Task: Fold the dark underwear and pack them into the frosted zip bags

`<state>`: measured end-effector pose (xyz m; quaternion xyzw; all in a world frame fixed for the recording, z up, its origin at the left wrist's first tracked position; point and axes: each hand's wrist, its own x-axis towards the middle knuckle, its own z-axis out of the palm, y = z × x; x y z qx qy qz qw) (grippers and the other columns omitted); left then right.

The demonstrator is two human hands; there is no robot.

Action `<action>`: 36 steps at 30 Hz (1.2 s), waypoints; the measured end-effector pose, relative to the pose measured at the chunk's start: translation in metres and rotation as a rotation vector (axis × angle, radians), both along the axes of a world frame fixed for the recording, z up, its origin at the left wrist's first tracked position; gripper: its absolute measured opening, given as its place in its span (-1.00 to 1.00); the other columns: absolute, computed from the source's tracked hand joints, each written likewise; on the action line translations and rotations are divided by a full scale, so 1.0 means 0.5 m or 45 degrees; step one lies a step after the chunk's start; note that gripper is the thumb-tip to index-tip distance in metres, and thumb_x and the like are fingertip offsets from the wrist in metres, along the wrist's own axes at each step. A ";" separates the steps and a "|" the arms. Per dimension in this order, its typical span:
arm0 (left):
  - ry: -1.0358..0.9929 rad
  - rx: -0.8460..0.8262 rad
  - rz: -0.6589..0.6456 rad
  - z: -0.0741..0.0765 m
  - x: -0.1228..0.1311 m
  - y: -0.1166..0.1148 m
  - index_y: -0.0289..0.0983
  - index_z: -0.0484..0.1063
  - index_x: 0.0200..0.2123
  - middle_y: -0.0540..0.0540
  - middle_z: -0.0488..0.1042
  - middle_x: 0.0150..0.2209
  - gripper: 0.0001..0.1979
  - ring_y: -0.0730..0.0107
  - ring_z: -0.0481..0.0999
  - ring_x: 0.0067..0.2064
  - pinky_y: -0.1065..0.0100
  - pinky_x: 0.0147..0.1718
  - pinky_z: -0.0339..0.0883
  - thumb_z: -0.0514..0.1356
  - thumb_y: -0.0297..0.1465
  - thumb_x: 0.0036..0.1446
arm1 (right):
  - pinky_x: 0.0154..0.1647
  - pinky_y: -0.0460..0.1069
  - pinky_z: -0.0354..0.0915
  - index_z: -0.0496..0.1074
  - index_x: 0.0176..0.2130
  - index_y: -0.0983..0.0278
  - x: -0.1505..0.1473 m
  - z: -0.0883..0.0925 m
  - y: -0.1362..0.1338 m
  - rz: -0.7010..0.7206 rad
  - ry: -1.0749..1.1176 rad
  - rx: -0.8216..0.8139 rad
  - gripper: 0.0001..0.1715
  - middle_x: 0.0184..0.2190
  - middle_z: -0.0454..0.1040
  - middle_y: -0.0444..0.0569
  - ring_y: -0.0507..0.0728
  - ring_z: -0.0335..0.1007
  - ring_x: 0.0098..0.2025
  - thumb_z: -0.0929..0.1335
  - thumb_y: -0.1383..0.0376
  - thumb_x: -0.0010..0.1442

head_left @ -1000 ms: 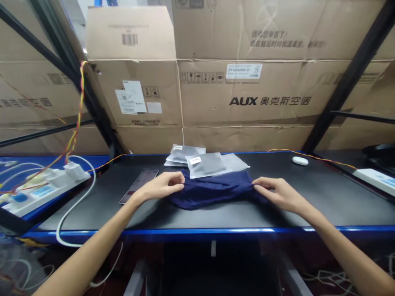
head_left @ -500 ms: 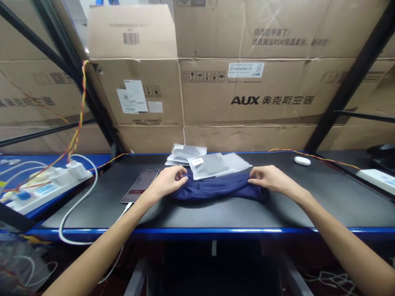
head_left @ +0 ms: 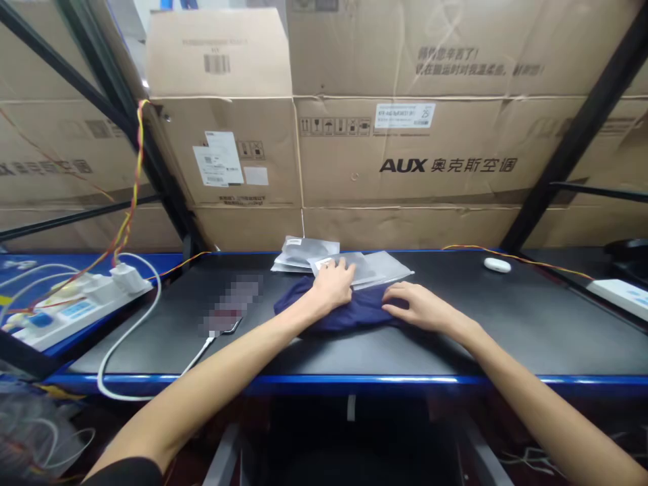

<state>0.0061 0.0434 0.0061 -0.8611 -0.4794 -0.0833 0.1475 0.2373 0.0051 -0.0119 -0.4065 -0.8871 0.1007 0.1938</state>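
Observation:
A bundle of dark navy cloth (head_left: 364, 312) lies crumpled on the dark tabletop in front of me. My left hand (head_left: 333, 285) rests over its middle, back up, with bent fingers reaching onto a frosted plastic pouch (head_left: 377, 268) behind the cloth. At the cloth's right end is my right hand (head_left: 418, 305), fingers stretched inward and thumb apart below them, touching the fabric. Further back, another frosted pouch (head_left: 308, 251) with a small white label overlaps the first. Part of the cloth is hidden under my left hand and forearm.
A phone (head_left: 233, 324), partly pixelated, lies left on a white cable. White power strips stand at far left (head_left: 86, 304) and far right (head_left: 620, 295). A small white case (head_left: 497, 264) sits at the back right. Cardboard (head_left: 405, 226) walls the rear; a blue edge (head_left: 364, 380) borders the front.
My left hand has left the cloth's left end and moved right, over its middle and onto the pouch. My right hand has shifted inward, and the cloth's right end is drawn in.

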 end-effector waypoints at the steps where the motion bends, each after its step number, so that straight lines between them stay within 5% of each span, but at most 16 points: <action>1: -0.003 0.014 0.040 0.000 0.003 0.003 -0.36 0.39 0.07 -0.33 0.45 0.00 -0.59 -0.09 0.43 0.03 0.05 -0.07 0.37 0.14 -0.51 0.12 | 0.00 0.07 0.29 0.53 -0.17 0.21 0.002 -0.002 0.000 0.002 0.004 -0.002 -0.71 -0.16 0.55 0.03 0.22 0.44 -0.10 0.29 0.12 0.30; 6: -0.028 0.118 0.023 0.002 -0.019 0.017 -0.31 0.46 -0.04 -0.25 0.52 -0.12 -0.67 0.03 0.48 -0.03 0.13 -0.08 0.35 0.01 -0.58 0.21 | 0.02 0.09 0.30 0.53 -0.16 0.20 0.005 -0.001 -0.001 0.004 0.039 -0.019 -0.69 -0.14 0.55 0.02 0.22 0.44 -0.09 0.29 0.10 0.30; 11: -0.201 0.275 -0.075 0.029 -0.081 0.048 -0.21 0.42 0.12 -0.16 0.48 0.10 -0.57 0.12 0.42 0.13 0.13 0.09 0.27 -0.02 -0.55 0.26 | 0.02 0.10 0.31 0.54 -0.15 0.20 0.002 0.002 -0.006 -0.016 0.045 -0.034 -0.68 -0.13 0.55 0.03 0.22 0.44 -0.08 0.28 0.10 0.30; 21: -0.365 0.183 0.282 0.027 -0.203 0.133 -0.21 0.46 0.08 -0.16 0.47 0.14 -0.56 0.08 0.34 0.21 -0.01 0.27 0.01 0.07 -0.46 0.14 | 0.03 0.10 0.31 0.53 -0.17 0.21 0.002 0.001 -0.007 -0.019 0.045 -0.025 -0.71 -0.14 0.55 0.02 0.21 0.43 -0.08 0.29 0.12 0.31; 25: -0.341 0.191 0.222 0.026 -0.194 0.113 -0.32 0.40 0.14 -0.28 0.34 0.23 -0.48 -0.10 0.20 0.29 -0.15 0.30 -0.10 0.13 -0.41 0.07 | 0.04 0.10 0.31 0.54 -0.15 0.21 0.005 0.000 -0.008 -0.022 0.046 -0.034 -0.68 -0.12 0.56 0.02 0.21 0.44 -0.06 0.28 0.11 0.32; 30: -0.378 0.175 0.065 0.035 -0.178 0.045 -0.27 0.47 0.02 -0.19 0.47 0.09 -0.63 0.13 0.39 0.16 0.18 0.21 0.19 0.06 -0.39 0.17 | 0.09 0.11 0.30 0.53 -0.05 0.16 0.001 0.003 -0.017 -0.047 -0.008 0.004 -0.63 -0.05 0.57 -0.01 0.24 0.44 0.01 0.26 0.07 0.34; 33: -0.300 -0.085 0.179 0.039 -0.186 0.010 -0.22 0.54 -0.22 -0.14 0.58 -0.18 -0.74 0.16 0.55 -0.12 0.26 -0.07 0.38 0.07 -0.31 0.19 | 0.09 0.14 0.31 0.53 -0.02 0.15 -0.011 0.009 -0.027 -0.062 -0.057 0.086 -0.59 -0.02 0.57 0.00 0.27 0.45 0.03 0.23 0.05 0.36; 36: -0.149 -0.274 0.366 0.039 -0.202 -0.011 -0.24 0.54 -0.29 -0.21 0.59 -0.25 -0.73 0.04 0.58 -0.20 0.20 -0.19 0.41 0.12 -0.21 0.16 | 0.11 0.15 0.32 0.54 0.01 0.13 -0.023 0.014 -0.038 -0.031 -0.095 0.106 -0.56 0.01 0.57 0.01 0.28 0.47 0.04 0.21 0.04 0.38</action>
